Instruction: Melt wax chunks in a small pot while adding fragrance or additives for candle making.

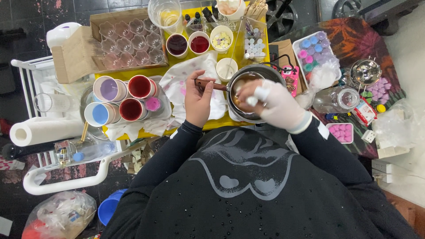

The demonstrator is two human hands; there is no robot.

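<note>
Four cups of coloured liquid stand just left of the left hand, a stained cloth beneath it. That bare hand is closed around the wooden handle of a metal pot. The gloved right hand hangs over the pot, fingers loosely curled, pinching something small and white I cannot make out.

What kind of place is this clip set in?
Probably a small home craft bench, perhaps for candle or soap making: cups of coloured liquid on a yellow table, a box of clear moulds, and a metal pot the left hand holds by its handle.
</note>
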